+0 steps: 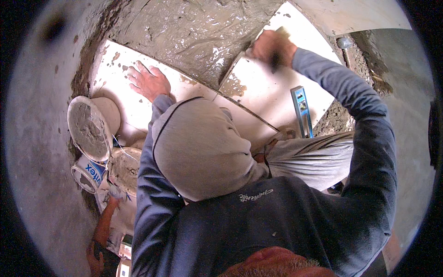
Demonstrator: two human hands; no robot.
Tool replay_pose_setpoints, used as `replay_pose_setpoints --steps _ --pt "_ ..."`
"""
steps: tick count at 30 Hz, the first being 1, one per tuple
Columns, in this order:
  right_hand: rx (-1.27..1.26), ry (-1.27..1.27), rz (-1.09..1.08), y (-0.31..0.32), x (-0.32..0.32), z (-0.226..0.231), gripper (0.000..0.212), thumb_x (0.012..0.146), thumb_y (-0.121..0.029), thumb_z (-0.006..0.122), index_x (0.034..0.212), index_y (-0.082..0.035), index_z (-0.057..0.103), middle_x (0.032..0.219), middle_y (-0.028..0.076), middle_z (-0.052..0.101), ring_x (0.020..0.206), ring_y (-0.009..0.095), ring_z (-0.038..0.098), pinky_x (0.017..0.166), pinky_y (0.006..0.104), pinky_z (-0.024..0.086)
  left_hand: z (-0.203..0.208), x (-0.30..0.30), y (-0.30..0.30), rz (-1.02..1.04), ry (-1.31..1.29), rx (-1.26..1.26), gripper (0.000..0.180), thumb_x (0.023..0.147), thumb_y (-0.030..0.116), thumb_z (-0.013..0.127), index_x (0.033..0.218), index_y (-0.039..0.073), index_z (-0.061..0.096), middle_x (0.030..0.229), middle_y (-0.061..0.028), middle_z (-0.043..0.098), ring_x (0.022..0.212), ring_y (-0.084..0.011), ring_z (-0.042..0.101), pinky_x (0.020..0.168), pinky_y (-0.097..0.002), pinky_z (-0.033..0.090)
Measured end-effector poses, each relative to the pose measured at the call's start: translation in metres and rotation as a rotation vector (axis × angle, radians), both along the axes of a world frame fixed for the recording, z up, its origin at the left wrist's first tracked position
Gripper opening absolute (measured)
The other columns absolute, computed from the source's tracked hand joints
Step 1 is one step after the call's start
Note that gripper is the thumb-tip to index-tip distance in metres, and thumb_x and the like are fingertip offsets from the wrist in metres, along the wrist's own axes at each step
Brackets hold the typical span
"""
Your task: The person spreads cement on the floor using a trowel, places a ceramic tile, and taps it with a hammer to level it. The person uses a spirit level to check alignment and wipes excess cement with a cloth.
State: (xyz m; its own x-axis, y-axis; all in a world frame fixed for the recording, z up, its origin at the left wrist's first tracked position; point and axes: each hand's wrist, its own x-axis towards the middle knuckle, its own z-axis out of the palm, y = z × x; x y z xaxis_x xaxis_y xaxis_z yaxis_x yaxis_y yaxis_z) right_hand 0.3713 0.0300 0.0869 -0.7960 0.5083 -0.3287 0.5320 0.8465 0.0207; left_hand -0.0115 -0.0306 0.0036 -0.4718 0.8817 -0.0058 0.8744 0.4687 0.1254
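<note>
My left hand point(150, 82) lies flat with spread fingers on a white floor tile point(121, 78) spotted with wet mortar. On another white tile point(258, 99) at the right, my right hand point(272, 48) is curled into a fist and blurred by motion. A tan, smeared shape shows at its fingers, too unclear to name. Wet grey mortar point(184, 34) is spread between and beyond these tiles. A blue spirit level point(302, 111) rests on the right tile, near my bent leg.
At the left stand a tilted bucket point(90, 131) of mortar, a second bucket point(123, 161) and a white-and-blue pail point(85, 174). Another person's arm point(107, 217) reaches toward them. A grey-headed mallet point(344, 44) lies at the right. A pale slab point(360, 16) borders the far right.
</note>
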Motion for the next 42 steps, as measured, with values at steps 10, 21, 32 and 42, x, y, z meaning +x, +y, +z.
replay_pose_setpoints --steps 10,21,32,42 --pt "0.201 -0.539 -0.187 0.173 0.15 0.004 0.02 0.085 -0.032 0.06 0.068 -0.025 0.069 0.067 0.004 0.07 0.067 0.027 0.071 0.057 0.0469 0.051 -0.012 -0.006 0.002 -0.033 0.098 0.07 0.058 0.101 0.033 0.042 0.154 0.009 0.041 0.16 -0.0208 0.036 0.148 -0.0418 0.029 0.12 -0.0596 0.021" --pt "0.383 -0.612 -0.453 0.194 0.193 0.045 0.021 0.088 -0.022 0.059 0.098 -0.012 0.075 0.093 0.012 0.076 0.09 0.032 0.075 0.075 0.0476 0.06 -0.007 -0.005 0.004 -0.007 0.047 0.031 0.057 0.102 0.033 0.039 0.155 0.01 0.039 0.161 -0.0203 0.034 0.15 -0.0412 0.027 0.121 -0.0581 0.018" --pt "0.07 -0.028 -1.123 0.027 0.174 0.001 0.042 0.099 -0.038 0.057 0.123 -0.004 0.055 0.104 0.026 0.07 0.095 0.047 0.068 0.082 0.0552 0.056 -0.019 -0.008 -0.002 -0.066 0.184 0.122 0.056 0.103 0.033 0.04 0.155 0.011 0.039 0.16 -0.019 0.036 0.148 -0.0405 0.032 0.12 -0.0577 0.023" --pt "-0.021 -0.318 -1.808 -0.291 0.427 0.056 0.039 0.085 -0.026 0.059 0.114 -0.001 0.067 0.11 0.029 0.07 0.105 0.045 0.068 0.091 0.0522 0.055 -0.008 -0.002 0.001 -0.003 0.174 -0.096 0.058 0.105 0.036 0.031 0.159 0.015 0.031 0.166 -0.0152 0.027 0.152 -0.0351 0.025 0.122 -0.053 0.02"
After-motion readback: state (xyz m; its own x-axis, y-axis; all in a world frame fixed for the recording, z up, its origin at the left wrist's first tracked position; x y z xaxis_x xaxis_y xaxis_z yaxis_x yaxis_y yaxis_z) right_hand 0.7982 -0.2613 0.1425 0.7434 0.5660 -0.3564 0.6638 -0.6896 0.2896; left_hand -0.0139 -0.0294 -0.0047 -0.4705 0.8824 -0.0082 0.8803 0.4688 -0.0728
